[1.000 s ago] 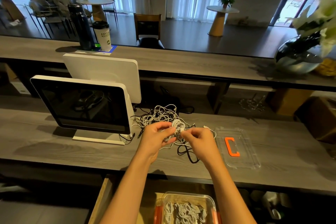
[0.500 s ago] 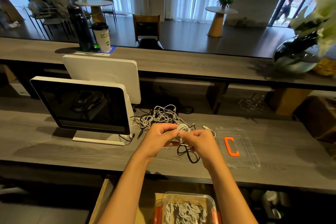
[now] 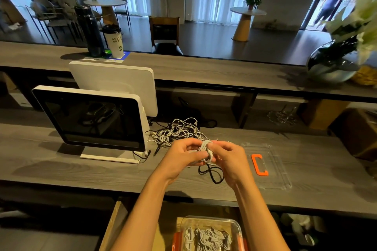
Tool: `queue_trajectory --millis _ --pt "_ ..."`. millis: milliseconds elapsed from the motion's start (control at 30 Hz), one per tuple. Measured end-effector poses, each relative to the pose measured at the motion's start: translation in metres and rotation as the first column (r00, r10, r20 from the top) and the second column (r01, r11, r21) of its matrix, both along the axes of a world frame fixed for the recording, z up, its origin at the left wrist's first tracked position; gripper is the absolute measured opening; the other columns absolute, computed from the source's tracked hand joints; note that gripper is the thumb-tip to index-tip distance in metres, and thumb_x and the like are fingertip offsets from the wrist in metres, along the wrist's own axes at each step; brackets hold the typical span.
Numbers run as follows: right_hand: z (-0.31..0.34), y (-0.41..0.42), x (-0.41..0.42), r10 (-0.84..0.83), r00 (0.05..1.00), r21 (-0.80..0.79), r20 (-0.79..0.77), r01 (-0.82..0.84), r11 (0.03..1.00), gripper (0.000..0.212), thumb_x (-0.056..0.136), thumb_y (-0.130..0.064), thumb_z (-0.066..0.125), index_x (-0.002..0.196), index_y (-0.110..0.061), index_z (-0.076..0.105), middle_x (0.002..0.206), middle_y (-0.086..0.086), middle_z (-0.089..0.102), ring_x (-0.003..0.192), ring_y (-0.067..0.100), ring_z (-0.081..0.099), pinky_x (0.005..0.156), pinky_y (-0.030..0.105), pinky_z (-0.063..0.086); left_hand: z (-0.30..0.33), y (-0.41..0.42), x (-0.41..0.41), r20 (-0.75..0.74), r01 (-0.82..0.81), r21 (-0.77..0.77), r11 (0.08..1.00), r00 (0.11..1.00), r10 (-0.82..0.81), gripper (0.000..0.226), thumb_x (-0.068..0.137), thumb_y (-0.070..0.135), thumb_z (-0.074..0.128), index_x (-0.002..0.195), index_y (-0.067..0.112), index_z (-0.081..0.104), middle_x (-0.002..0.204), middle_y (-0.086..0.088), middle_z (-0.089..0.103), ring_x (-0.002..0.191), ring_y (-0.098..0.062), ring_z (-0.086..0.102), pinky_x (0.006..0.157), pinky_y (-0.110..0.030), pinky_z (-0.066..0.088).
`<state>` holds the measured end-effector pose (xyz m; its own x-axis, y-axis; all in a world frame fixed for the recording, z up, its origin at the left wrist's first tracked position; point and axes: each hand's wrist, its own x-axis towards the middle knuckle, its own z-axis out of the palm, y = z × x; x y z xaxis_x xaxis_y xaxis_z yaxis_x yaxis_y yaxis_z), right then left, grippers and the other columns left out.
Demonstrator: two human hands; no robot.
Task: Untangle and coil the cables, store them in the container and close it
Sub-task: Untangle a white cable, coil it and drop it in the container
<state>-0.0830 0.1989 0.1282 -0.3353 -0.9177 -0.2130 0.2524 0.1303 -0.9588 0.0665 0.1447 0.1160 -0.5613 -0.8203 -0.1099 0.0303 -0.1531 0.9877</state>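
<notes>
Since 1 second ago your hands have closed together, and the white coil [image 3: 207, 152] now sits tighter between them. You hold it above the grey counter [image 3: 61, 169], its long axis running roughly upright, tipped slightly right at the bottom. Your left hand [image 3: 181, 156] curls its fingers around the coil's left side; your right hand [image 3: 228, 159] pinches its right side. A black cable [image 3: 212, 175] loops down below. Behind lies the tangled pile [image 3: 179, 130]. To the right rests the clear lid [image 3: 271, 167]; the open container [image 3: 210, 236] sits below the counter, holding coiled cables.
</notes>
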Motion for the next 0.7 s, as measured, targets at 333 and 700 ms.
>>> queue_trajectory --millis 333,700 --pt "-0.003 -0.004 -0.005 0.036 0.99 0.028 0.137 -0.04 0.999 0.017 0.092 -0.01 0.064 0.092 0.004 0.074 0.076 0.015 0.066 0.062 0.018 0.056 0.053 0.021 0.05 0.001 0.003 -0.009 0.05 -0.086 -0.132 0.987 0.994 0.094 0.025 0.08 0.013 0.081 0.104 0.015 0.074 0.092 -0.007 0.075 0.081 -0.021 0.073 0.075 -0.032 0.06" --pt "-0.008 -0.006 -0.014 0.173 0.973 -0.023 0.153 -0.171 0.985 0.018 0.091 0.005 0.056 0.103 0.013 0.068 0.09 0.018 0.072 0.081 0.022 0.067 0.074 0.029 0.057 0.001 -0.005 0.005 -0.046 0.083 0.102 0.991 0.996 -0.079 0.027 0.084 -0.003 0.072 0.109 0.003 0.068 0.094 -0.007 0.073 0.093 -0.027 0.071 0.084 -0.038 0.061"
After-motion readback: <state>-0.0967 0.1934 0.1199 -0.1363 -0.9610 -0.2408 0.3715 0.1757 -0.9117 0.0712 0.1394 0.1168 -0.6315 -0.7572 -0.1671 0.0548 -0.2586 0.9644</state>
